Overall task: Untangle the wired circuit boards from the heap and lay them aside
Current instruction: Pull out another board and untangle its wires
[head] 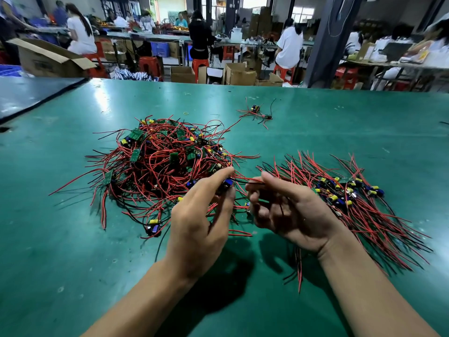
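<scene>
A tangled heap point(160, 164) of small green circuit boards with red and black wires lies on the green table point(60, 215), left of centre. To the right lies a combed-out row of sorted boards point(349, 195), wires fanned out. My left hand point(199, 220) pinches a board with a blue part point(228, 184) at the heap's near right edge. Just to the right, my right hand point(284, 207) pinches that board's red and black wires point(250, 180) between thumb and fingers. More wires hang below my right wrist.
Two stray wired boards point(257, 111) lie farther back on the table, with a small rubber band point(186, 113) near them. Beyond the table's far edge are cardboard boxes point(239, 74), red stools and seated people at other benches.
</scene>
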The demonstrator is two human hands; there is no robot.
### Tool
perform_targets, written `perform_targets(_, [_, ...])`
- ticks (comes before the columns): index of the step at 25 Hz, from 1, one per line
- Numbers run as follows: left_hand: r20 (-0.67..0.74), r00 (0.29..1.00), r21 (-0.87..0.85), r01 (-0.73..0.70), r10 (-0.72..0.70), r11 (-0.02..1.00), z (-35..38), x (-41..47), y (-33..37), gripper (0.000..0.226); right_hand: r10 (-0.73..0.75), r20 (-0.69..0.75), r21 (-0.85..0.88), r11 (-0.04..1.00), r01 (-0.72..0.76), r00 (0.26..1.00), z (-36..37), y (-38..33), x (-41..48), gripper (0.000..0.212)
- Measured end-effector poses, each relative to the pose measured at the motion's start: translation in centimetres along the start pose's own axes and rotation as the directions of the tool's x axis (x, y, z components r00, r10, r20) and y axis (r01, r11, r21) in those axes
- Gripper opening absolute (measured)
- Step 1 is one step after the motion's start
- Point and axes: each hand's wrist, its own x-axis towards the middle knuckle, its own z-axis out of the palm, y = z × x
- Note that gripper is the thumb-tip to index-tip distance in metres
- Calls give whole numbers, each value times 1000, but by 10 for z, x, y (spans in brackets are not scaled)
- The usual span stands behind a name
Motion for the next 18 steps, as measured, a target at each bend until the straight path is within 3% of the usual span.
perform_targets(2, [-76, 997, -17, 6, -7, 1000, -1, 1, -3, 29, 40, -5, -37, 999, -40, 999, -1, 2, 3, 44])
perform_targets(4, [-140, 990, -84, 21, -32, 996, -2, 3, -4, 28, 49, -84, -198, 978, -65, 995, 2, 13, 10, 45])
perform_targets(7, [-134, 991, -199, 3, -30, 980, -2, 3, -4, 27, -117, -236, -376, 927, 20, 965, 4, 33, 23, 29])
perform_targets(10, [-116, 990, -264, 44, -77, 964, -1, 0, 0, 23, -176, -264, -377, 924, 66, 948, 4, 38, 27, 13])
perform_targets(15, [-68, 983, -367, 134, -170, 920, -1, -2, 15, 16, -137, -270, -313, 948, 48, 953, 3, 38, 29, 18])
perform_targets(18, [-65, 917, -498, 312, -394, 809, -2, 8, 20, 18, -158, -250, -356, 932, 61, 955, -1, 39, 30, 16])
